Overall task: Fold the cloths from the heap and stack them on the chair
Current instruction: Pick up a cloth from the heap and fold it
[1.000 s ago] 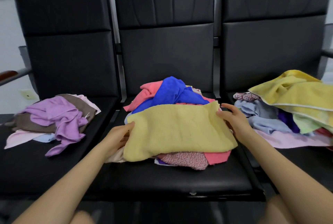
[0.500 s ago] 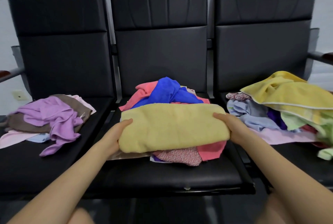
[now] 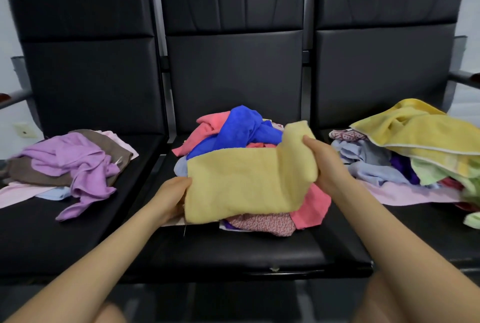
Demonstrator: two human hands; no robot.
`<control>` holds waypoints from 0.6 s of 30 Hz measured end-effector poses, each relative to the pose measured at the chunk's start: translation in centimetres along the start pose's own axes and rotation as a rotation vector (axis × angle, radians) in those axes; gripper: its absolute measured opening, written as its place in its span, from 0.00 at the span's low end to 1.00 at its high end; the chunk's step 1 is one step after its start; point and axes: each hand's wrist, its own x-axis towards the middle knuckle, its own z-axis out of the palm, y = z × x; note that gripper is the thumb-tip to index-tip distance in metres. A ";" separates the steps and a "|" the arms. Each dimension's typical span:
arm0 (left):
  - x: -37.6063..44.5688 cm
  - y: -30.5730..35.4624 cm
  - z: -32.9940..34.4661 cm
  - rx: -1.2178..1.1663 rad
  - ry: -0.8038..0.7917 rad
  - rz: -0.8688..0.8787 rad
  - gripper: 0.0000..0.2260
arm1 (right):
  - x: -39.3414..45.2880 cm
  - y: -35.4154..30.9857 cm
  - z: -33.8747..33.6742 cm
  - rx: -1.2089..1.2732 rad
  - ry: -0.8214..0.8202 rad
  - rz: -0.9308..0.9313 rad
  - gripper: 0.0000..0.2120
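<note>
A pale yellow cloth [image 3: 241, 185] lies folded on top of the heap [image 3: 239, 130] of pink, blue and patterned cloths on the middle chair [image 3: 233, 247]. My left hand [image 3: 172, 196] grips the cloth's left edge. My right hand [image 3: 323, 164] pinches its right end, which is lifted and curled over towards the left. Part of the heap is hidden under the yellow cloth.
The left chair [image 3: 39, 232] holds purple, brown and pale pink cloths [image 3: 67, 167]. The right chair [image 3: 428, 224] holds a pile with a large yellow towel [image 3: 420, 135] over grey, green and pink cloths. All three seats have tall black backs.
My right hand has lifted the yellow cloth's right end and is bringing it over leftwards. Before that, the cloth's far half was folded towards me. My left hand stays at the left edge.
</note>
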 end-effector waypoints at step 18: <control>-1.0 2.1 4.9 0.057 -0.098 0.007 0.22 | -0.8 4.2 3.4 -0.932 -0.043 -0.413 0.17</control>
